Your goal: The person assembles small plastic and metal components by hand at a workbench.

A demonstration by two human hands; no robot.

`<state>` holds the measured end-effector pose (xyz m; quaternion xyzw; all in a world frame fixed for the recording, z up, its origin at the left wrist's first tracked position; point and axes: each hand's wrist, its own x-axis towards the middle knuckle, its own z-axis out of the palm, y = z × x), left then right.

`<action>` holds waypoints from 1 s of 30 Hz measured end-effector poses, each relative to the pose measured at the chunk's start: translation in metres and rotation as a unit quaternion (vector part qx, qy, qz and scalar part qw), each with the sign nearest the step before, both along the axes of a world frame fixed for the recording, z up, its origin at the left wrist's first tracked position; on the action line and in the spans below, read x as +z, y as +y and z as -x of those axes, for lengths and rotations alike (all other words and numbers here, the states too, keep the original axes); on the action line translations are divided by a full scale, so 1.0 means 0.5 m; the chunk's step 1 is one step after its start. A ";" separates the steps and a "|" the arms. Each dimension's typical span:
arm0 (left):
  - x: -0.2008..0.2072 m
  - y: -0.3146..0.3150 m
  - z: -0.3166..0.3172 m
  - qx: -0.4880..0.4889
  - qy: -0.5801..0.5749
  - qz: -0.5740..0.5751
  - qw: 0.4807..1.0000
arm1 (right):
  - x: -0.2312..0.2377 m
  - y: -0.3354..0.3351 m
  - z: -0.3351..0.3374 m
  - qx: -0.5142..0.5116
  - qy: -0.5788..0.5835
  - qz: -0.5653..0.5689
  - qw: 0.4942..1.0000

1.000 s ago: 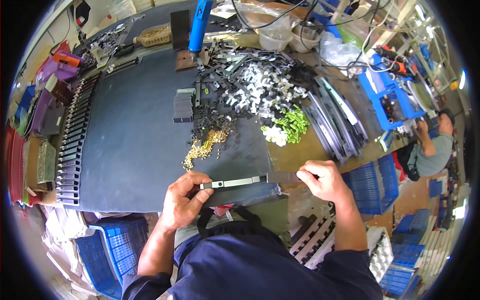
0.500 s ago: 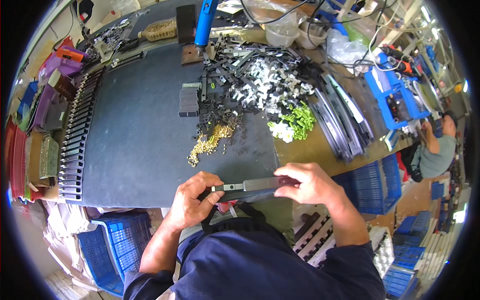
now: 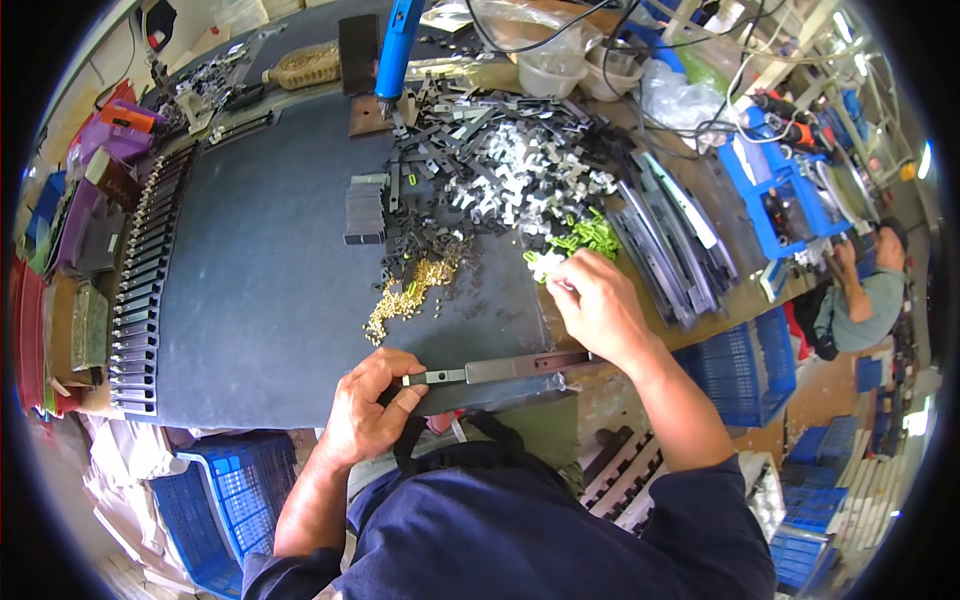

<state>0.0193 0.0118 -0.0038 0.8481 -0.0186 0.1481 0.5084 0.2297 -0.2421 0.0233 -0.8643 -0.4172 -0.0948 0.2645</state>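
My left hand (image 3: 365, 405) grips the left end of a long dark metal bar (image 3: 500, 370) lying along the near edge of the dark mat (image 3: 260, 290). My right hand (image 3: 598, 308) has its fingertips pinched at a small heap of white and green plastic pieces (image 3: 575, 245), and whether a piece is held is hidden. A pile of small brass screws (image 3: 408, 298) lies just beyond the bar. Farther back is a large heap of black and silver metal parts (image 3: 500, 165).
A row of finished dark bars (image 3: 145, 280) lines the mat's left edge. A blue powered screwdriver (image 3: 397, 45) hangs at the back. Long flat strips (image 3: 670, 235) lie at the right. Blue crates (image 3: 215, 500) stand below the table. Another person (image 3: 865, 295) sits at far right.
My right hand has let go of the bar's right end and moved up to the white and green pieces. My left hand stays on the bar.
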 end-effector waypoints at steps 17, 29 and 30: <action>0.001 -0.001 -0.003 0.008 0.022 0.021 1.000 | -0.018 0.017 -0.034 -0.054 0.088 -0.027 0.994; 0.000 -0.005 0.006 0.014 0.022 0.015 1.000 | -0.051 0.028 -0.017 -0.014 0.002 -0.008 1.000; 0.000 -0.003 0.004 0.015 0.021 0.015 1.000 | -0.050 0.025 -0.021 -0.012 0.001 -0.009 1.000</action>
